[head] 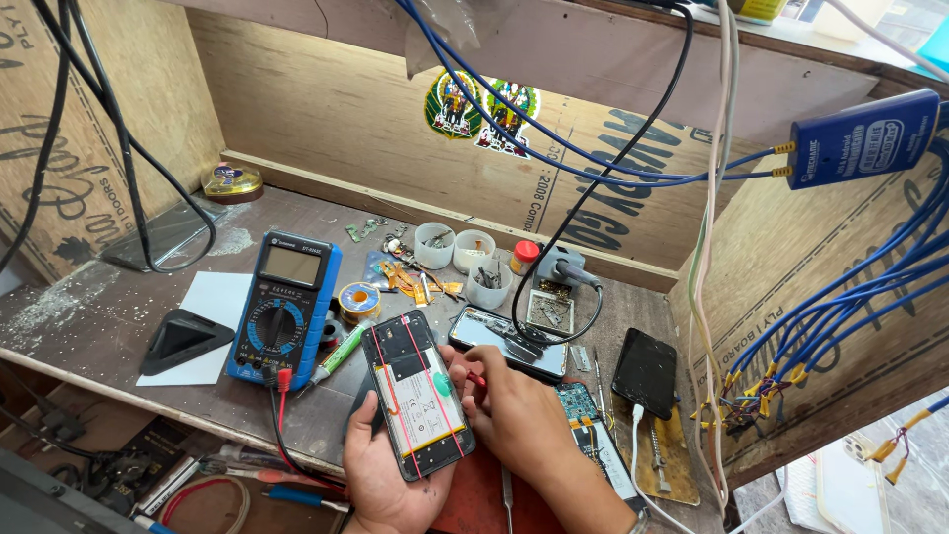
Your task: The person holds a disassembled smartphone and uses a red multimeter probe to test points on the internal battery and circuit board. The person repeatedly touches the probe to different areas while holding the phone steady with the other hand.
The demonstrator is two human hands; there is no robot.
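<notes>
My left hand [378, 473] holds an opened phone [415, 394] from below, back cover off, its white battery and red wires showing. My right hand [509, 405] rests against the phone's right edge, fingertips pinching a small red-tipped tool or lead at the phone's side. Both hands are over the front edge of the wooden bench [119, 307].
A blue multimeter [287, 307] with red and black leads lies left of the phone. Behind are a solder spool [358, 301], small white cups [457, 251], another phone body [509, 341], a dark phone [645, 371], a circuit board [583, 410]. Blue cables [850, 297] hang at right.
</notes>
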